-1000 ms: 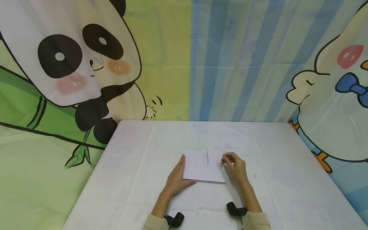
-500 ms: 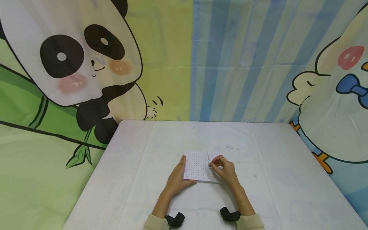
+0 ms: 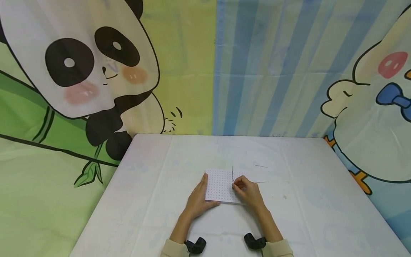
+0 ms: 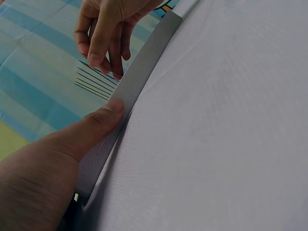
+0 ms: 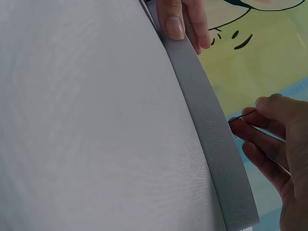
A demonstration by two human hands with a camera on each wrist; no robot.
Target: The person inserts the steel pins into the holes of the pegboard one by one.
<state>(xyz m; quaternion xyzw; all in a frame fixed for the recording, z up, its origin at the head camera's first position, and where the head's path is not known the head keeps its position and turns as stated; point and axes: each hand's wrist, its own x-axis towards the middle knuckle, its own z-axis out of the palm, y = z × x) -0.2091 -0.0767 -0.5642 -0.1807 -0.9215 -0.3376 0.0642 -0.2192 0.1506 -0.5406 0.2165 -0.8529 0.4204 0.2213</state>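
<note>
A white board [image 3: 219,185] with a grid of small dots lies on the table. A row of several thin dark needles [image 4: 91,79] stands upright on it. My left hand [image 3: 196,201] steadies its near left corner, with straight fingers along the left side and the thumb [image 4: 103,115] pressed to the front edge. Over the board, right of the standing needles, my right hand [image 3: 248,192] pinches a thin dark needle [image 5: 246,114] between thumb and fingertips. The pinched needle's lower end is hidden behind the board's edge in the right wrist view.
Two thin dark needles lie on the table right of the board: one farther back [image 3: 260,166], one beside my right hand [image 3: 263,182]. The white-covered table [image 3: 179,157] meets a printed cloth backdrop [image 3: 276,71] at its far edge.
My right hand has moved left from the board's right edge to the row of standing needles, uncovering a needle on the table. My left hand stays in place.
</note>
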